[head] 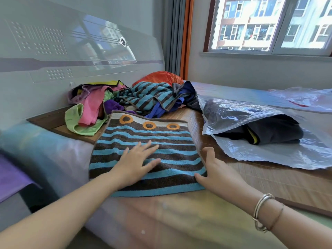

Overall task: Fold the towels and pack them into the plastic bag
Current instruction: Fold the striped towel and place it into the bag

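Bedroom bed with brown bamboo mat (251,178): brown-and-blue striped terry towel (149,141) lies flat on it, left hand (136,164) spread flat pressing its middle, right hand (217,171) open at its right edge, clear plastic bag (269,150) holding dark folded towels (276,132) just right, colourful unfolded towel pile (125,101) behind.

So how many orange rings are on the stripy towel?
3, in a row along the far edge of the striped towel: left ring, middle ring, right ring. Folded layers underneath may hide more.
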